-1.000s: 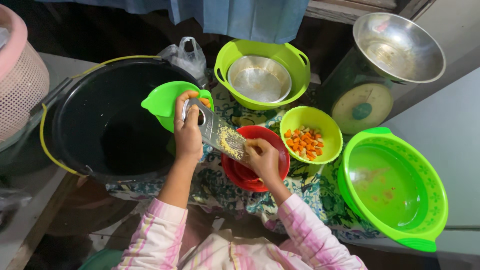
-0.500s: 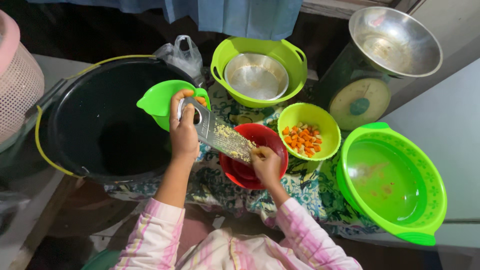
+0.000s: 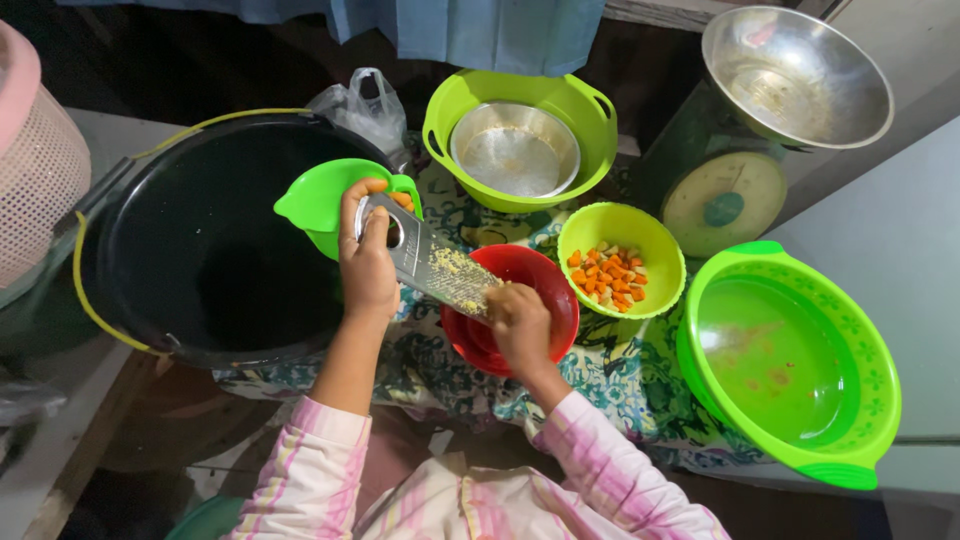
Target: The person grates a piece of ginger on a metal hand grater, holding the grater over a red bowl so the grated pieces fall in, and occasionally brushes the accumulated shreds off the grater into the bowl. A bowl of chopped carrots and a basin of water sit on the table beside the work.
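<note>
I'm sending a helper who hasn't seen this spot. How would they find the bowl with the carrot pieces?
Start at the big black basin on the left and move right past the red bowl under the grater. The small yellow-green bowl beside it is the one: the only dish holding orange cubes.

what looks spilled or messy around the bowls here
Little stands out. The large empty green plastic basin at the right has orange smears on its bottom, and pale shreds cling to the flat metal grater over the red bowl. Nothing spilled on the patterned cloth.
</note>
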Demonstrator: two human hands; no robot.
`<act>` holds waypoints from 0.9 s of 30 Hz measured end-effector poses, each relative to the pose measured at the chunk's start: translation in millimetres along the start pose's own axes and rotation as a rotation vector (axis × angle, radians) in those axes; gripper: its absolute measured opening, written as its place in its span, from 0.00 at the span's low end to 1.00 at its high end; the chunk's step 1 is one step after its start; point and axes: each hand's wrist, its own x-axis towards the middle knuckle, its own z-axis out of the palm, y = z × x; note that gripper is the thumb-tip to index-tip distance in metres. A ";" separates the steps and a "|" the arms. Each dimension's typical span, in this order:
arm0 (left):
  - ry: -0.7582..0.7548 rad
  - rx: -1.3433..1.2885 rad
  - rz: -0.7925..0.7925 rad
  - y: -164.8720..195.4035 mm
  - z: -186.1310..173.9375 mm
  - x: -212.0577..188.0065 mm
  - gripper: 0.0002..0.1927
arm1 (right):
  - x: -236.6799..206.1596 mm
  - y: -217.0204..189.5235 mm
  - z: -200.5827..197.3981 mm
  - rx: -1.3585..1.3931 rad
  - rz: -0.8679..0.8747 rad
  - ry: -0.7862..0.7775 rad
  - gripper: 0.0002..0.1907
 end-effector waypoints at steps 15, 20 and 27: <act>0.013 0.046 0.003 1.9 1.3 -0.3 0.13 | 12.1 5.2 2.9 -0.065 0.007 0.013 0.14; 0.000 -0.040 -0.022 0.6 0.7 0.1 0.13 | 8.2 -1.5 16.4 0.152 0.029 -0.062 0.14; -0.002 -0.043 -0.017 -2.4 -1.9 1.4 0.13 | 14.3 1.8 7.8 0.004 -0.016 -0.026 0.13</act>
